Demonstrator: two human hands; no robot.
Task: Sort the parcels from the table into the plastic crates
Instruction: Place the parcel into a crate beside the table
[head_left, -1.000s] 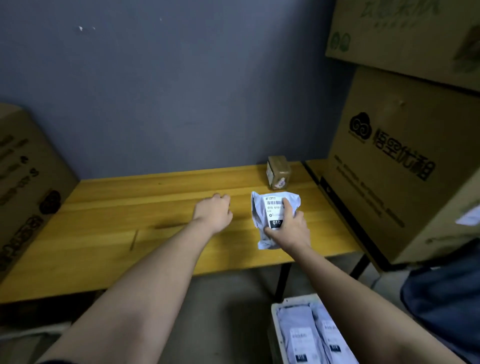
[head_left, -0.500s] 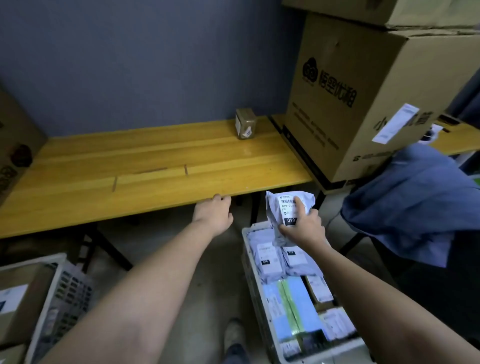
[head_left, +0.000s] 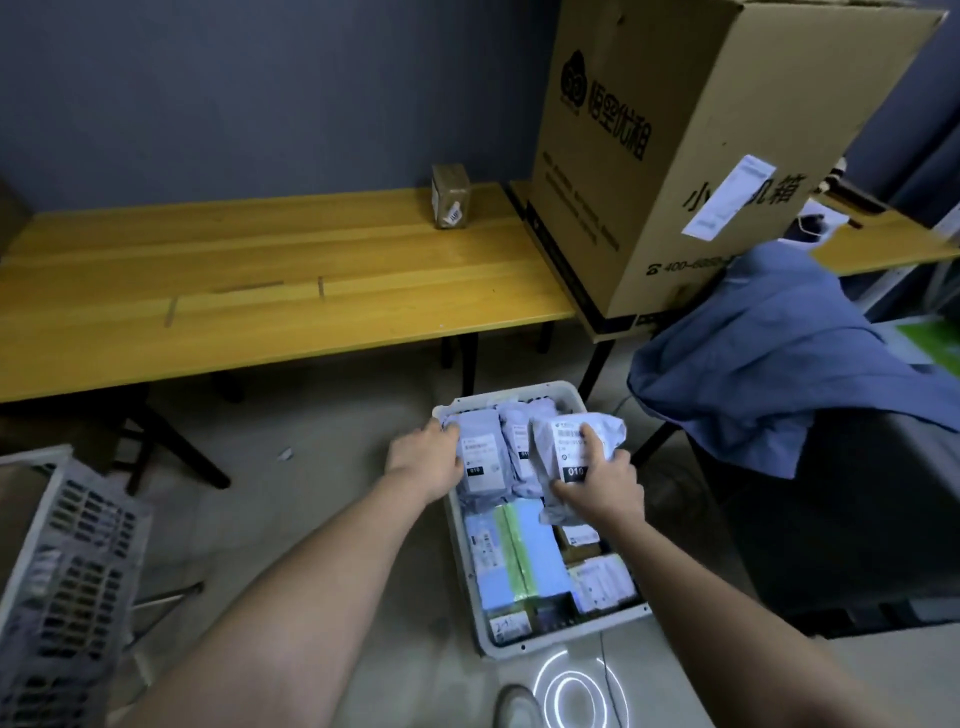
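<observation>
My right hand (head_left: 597, 483) grips a crumpled white poly-bag parcel (head_left: 571, 441) with a black "010" label, holding it over the far end of a white plastic crate (head_left: 519, 644) on the floor. The crate holds several parcels: white bags at its far end, a blue and green flat packet (head_left: 519, 556) in the middle, small labelled ones at the near end. My left hand (head_left: 426, 457) rests against a white bag (head_left: 483, 452) at the crate's far left, fingers curled at its edge. A small brown box parcel (head_left: 451, 202) stands on the yellow wooden table (head_left: 234, 306).
A large cardboard box (head_left: 675, 150) sits on a second table at the right, with a blue cloth (head_left: 769, 353) draped over a dark block beside the crate. Another slotted white crate (head_left: 67, 561) lies at the lower left. My shoe (head_left: 519, 706) shows near the crate.
My right hand carried the white bag from the tabletop down to the crate on the floor. My left hand left the table and reached a bag inside the crate. The view tilted down.
</observation>
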